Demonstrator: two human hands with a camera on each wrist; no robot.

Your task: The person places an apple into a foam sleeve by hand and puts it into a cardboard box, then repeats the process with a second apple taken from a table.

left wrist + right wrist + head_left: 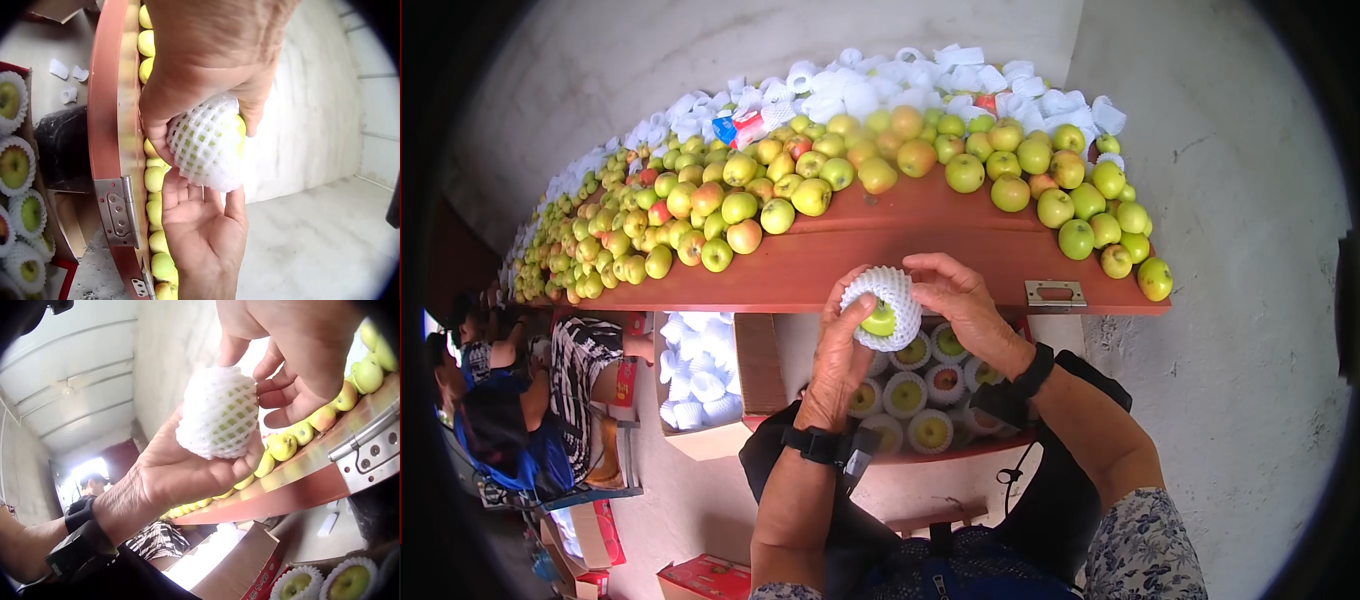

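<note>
A green apple [880, 318] sits in a white foam net [897, 283], its bare face turned toward the head view. The left hand [837, 340] grips the netted apple from the side, thumb over the net's opening. In the right wrist view the netted apple [220, 414] rests in the left hand's [187, 464] curled fingers. The right hand [970, 310] is at the net's other side, fingers bent loosely, fingertips touching or very near the net. The left wrist view shows the right hand [205, 240] palm up with its fingertips at the netted apple [206, 144].
Many loose apples [740, 207] and a heap of white foam nets [860, 95] lie on the red-brown table [880, 250]. Below its edge stands a box of netted apples [905, 395]. Left of it is a carton of nets [698, 370]. Another person [530, 400] sits at far left.
</note>
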